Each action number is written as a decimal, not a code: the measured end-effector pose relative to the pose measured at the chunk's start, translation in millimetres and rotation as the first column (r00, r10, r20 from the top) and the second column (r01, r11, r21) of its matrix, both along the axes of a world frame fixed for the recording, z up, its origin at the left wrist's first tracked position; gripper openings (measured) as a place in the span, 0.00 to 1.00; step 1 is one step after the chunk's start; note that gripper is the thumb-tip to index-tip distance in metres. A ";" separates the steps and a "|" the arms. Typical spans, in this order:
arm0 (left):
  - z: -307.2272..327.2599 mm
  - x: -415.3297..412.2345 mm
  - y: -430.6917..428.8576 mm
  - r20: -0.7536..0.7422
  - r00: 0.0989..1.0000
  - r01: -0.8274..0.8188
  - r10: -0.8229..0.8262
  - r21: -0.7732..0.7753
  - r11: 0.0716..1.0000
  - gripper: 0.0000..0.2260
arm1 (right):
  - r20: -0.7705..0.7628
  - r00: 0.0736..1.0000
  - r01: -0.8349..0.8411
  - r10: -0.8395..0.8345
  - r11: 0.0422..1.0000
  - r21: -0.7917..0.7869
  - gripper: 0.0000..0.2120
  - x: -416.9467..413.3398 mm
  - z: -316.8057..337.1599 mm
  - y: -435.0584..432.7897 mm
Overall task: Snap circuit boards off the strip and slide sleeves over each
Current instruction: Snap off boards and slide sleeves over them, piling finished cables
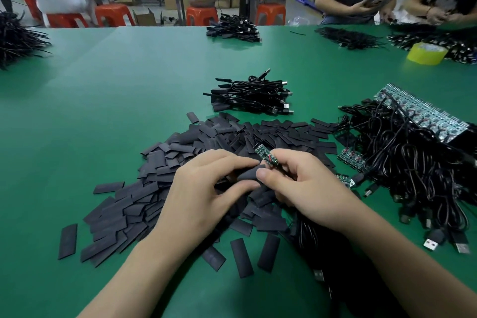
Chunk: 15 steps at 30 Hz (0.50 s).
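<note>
Centrally, two bare hands meet above a matte green worktop (103, 85). The left hand (206, 183) pinches one flat black sleeve (247, 174) between its thumb and curled fingers. The right hand (304, 188) grips one small green circuit board (265, 156) with red wiring. The board's upper end protrudes above the fingers, just beside the sleeve. Beneath both hands lies a loose heap of flat black rectangular sleeves (180, 152), too many to count. To the right, one long strip of joined circuit boards (423, 113) rests on a tangle of black USB cables (413, 162). A shorter green strip segment (352, 157) lies at the tangle's near edge. Two bundles of black cables lie beyond the heap: a near bundle (253, 97) and a far bundle (232, 28). One yellow tape roll (427, 54) stands at far right.
</note>
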<state>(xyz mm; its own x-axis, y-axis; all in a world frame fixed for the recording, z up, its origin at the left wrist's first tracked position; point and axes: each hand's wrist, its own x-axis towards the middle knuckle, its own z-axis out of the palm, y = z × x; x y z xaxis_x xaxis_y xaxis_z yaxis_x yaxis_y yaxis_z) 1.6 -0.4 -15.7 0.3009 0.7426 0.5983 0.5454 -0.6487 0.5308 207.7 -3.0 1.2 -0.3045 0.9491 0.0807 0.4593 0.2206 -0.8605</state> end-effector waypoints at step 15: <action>-2.3 -7.6 7.4 0.243 0.962 -0.106 0.128 -0.100 0.989 0.08 | -0.256 0.966 -0.063 0.030 0.990 -0.124 0.08 4.5 -4.0 7.0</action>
<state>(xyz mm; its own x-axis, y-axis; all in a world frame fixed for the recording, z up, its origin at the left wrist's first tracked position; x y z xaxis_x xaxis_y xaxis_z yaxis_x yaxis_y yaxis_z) -6.1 7.0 -17.9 0.0591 0.8150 0.5765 0.4590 -0.5350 0.7093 212.2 4.0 -2.9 -0.3341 0.9418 0.0380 0.2144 0.1152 -0.9699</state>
